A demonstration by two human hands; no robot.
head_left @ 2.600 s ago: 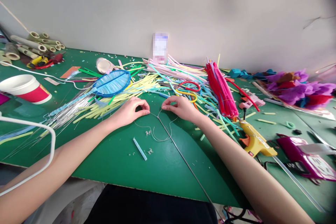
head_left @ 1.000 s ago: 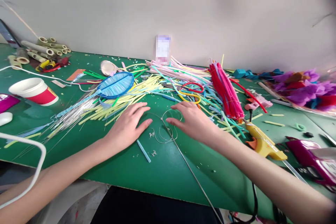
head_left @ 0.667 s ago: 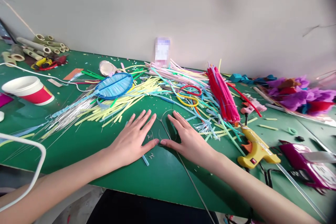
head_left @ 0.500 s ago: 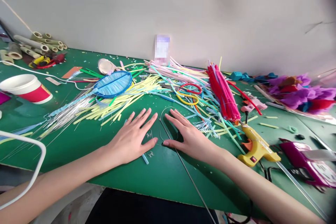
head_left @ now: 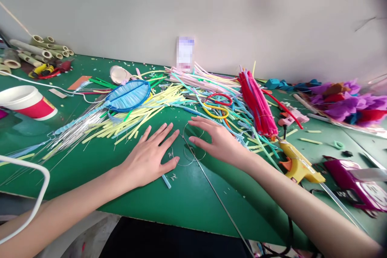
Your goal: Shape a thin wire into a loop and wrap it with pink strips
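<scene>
My left hand (head_left: 151,154) lies flat on the green tabletop with its fingers spread and holds nothing. Just right of it, my right hand (head_left: 216,142) is raised slightly, thumb and fingers apart, above a thin wire bent into loops (head_left: 191,163). From these loops a long straight wire stem (head_left: 217,193) runs toward me past the table's front edge. Beneath the left thumb lie a short light-blue strip (head_left: 166,181) and small scraps (head_left: 173,176). Beyond my hands rests a blue leaf-shaped frame (head_left: 130,96) on a pile of yellow-green pipe cleaners (head_left: 145,115).
To the right are a bundle of red and pink pipe cleaners (head_left: 258,105), a yellow glue gun (head_left: 299,165) and a purple device (head_left: 352,181). A paper cup (head_left: 33,105) and cut bamboo tubes (head_left: 39,52) stand left. A white cable (head_left: 45,181) arcs at near left.
My right hand has lifted a little off the table and moved away from me, uncovering more of the wire loops. My left hand stays flat.
</scene>
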